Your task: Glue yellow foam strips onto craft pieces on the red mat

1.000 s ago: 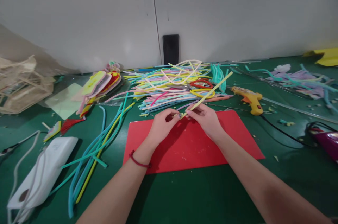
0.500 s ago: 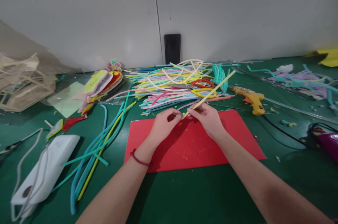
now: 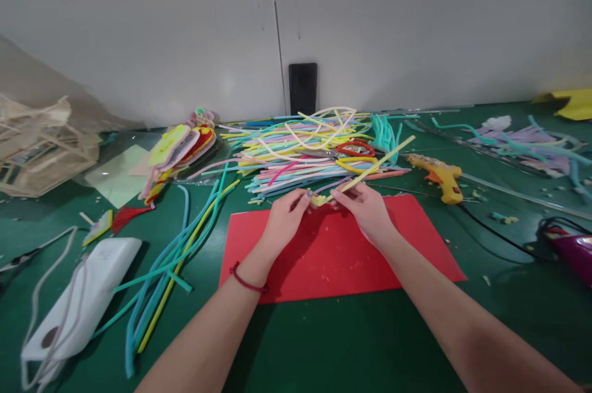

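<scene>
A pale yellow pipe cleaner (image 3: 383, 160) runs between both hands, above the far edge of a red sheet (image 3: 342, 257). My left hand (image 3: 287, 214) is closed, its thumb and forefinger pinching the near end, which looks bent or coiled. Beside it, my right hand (image 3: 363, 208) pinches the same strip, whose long straight part points up and to the right. The fingers hide the exact shape of the bent end. Just beyond lie scissors (image 3: 355, 163) with red and yellow handles, on top of a heap of pastel pipe cleaners (image 3: 282, 145).
An orange glue gun (image 3: 439, 178) lies to the right, its black cord trailing away. At left are a white power strip (image 3: 87, 300), loose blue, green and yellow pipe cleaners (image 3: 185, 245) and a finished-looking colourful fuzzy piece (image 3: 180, 146). A black phone (image 3: 303, 89) leans on the wall.
The yellow strip's bent end now shows more between the fingertips, and its free end sits slightly lower. Both hands remain in nearly the same place.
</scene>
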`<state>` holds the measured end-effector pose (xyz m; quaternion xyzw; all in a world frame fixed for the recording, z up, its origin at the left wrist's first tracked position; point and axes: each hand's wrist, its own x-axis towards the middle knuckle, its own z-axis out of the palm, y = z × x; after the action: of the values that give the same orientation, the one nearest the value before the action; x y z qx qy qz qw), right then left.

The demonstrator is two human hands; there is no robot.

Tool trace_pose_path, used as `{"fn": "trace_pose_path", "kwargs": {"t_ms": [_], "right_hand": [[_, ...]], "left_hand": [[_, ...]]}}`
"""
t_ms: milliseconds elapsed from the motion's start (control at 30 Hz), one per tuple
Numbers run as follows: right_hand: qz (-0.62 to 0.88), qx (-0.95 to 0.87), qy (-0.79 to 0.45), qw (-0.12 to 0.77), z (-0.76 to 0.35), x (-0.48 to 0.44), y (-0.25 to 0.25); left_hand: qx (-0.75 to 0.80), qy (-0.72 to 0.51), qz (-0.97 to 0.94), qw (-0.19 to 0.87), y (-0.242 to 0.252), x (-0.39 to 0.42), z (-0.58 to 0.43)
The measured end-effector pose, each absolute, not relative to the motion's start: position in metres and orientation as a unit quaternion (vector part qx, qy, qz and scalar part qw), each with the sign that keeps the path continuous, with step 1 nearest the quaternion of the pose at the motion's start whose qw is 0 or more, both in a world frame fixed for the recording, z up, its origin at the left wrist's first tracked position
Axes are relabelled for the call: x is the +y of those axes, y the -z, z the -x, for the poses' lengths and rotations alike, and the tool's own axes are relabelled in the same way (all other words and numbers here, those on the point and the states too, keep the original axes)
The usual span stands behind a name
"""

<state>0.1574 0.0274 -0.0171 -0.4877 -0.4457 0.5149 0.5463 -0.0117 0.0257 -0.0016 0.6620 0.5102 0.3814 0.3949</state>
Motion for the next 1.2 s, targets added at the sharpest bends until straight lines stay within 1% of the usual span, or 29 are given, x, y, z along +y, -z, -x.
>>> {"fn": "trace_pose_path", "kwargs": {"t_ms": [200, 533, 833, 1200], "right_hand": [[0.503, -0.453, -0.506, 0.535, -0.1582, 0.0265, 0.0191], [0.501, -0.474, -0.502, 0.521, -0.1595, 0.0278, 0.0222], [0.489, -0.471, -0.504, 0.535, -0.1569, 0.0263, 0.0177], [0.484, -0.494, -0.493, 0.528, -0.1573, 0.0262, 0.0178]], "left_hand": [[0.515, -0.385, -0.643, 0.416, 0.0022, 0.0257, 0.0102], [0.524, -0.381, -0.642, 0.410, 0.0008, 0.0256, 0.0107], [0.524, -0.378, -0.644, 0.410, 0.0010, 0.0246, 0.0103], [0.511, -0.384, -0.648, 0.415, -0.0007, 0.0234, 0.0101]]}}
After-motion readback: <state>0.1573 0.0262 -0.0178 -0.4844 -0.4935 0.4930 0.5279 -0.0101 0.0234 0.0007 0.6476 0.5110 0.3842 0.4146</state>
